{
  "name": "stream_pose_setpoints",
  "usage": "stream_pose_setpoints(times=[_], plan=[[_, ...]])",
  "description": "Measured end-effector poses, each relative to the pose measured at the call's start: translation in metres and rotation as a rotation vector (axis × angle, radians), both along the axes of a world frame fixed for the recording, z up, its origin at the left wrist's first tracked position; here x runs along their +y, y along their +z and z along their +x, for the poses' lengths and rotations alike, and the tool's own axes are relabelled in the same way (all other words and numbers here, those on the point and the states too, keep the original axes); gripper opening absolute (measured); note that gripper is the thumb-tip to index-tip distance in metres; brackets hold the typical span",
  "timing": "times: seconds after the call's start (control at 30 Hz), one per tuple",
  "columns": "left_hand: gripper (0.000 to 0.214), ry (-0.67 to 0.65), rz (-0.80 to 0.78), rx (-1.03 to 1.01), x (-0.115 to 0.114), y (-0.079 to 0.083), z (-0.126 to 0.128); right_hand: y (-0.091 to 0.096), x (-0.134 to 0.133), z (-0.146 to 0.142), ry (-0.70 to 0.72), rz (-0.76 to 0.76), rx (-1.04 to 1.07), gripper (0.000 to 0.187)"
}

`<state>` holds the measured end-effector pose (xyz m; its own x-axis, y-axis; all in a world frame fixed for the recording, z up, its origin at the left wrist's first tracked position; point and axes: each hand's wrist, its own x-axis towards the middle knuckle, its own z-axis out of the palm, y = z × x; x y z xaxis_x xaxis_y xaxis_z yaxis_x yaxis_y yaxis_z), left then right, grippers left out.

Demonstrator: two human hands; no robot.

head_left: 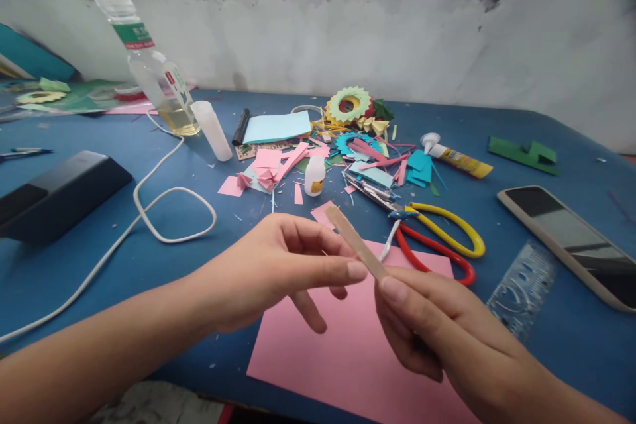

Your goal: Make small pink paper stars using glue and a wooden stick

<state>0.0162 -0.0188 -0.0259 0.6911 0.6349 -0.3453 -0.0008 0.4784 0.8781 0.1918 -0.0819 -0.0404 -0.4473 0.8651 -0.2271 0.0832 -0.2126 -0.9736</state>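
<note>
My right hand (437, 328) pinches the lower end of a flat wooden craft stick (355, 240), which slants up to the left. My left hand (283, 271) reaches across from the left; its thumb and forefinger touch the stick near its lower end and the other fingers hang loosely curled. Both hands hover over a pink paper sheet (348, 351) lying on the blue table (99, 278) at its near edge.
Scissors with yellow and red handles (432, 238) lie just beyond the sheet. Paper scraps, a small glue bottle (315, 175) and a glue tube (454, 158) lie farther back. A phone (571, 242) and clear ruler (521, 288) sit right; a white cable (149, 212), black box (54, 193) and plastic bottle (149, 66) left.
</note>
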Motion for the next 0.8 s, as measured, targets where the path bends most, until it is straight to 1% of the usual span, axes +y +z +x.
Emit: stream_pose_setpoints(times=[0.17, 0.37, 0.53, 0.67, 0.8], plan=[[0.008, 0.049, 0.003, -0.006, -0.0015, -0.0006, 0.0006, -0.001, 0.0014, 0.0013, -0.008, 0.194, -0.141, 0.041], [0.012, 0.041, 0.0, -0.005, -0.0032, -0.0008, 0.0013, -0.0032, -0.0006, -0.0001, -0.018, 0.364, -0.28, 0.038], [0.013, 0.027, 0.011, 0.02, -0.0036, -0.0003, 0.0029, -0.0039, -0.0003, 0.0, 0.007, 0.369, -0.318, 0.038], [0.011, -0.003, 0.021, 0.015, -0.0026, -0.0006, 0.002, -0.0025, 0.0001, 0.0001, 0.025, 0.337, -0.305, 0.038], [0.007, -0.035, 0.007, 0.052, -0.0013, 0.0016, 0.0007, -0.0003, -0.0012, -0.0012, 0.036, 0.3, -0.28, 0.039]])
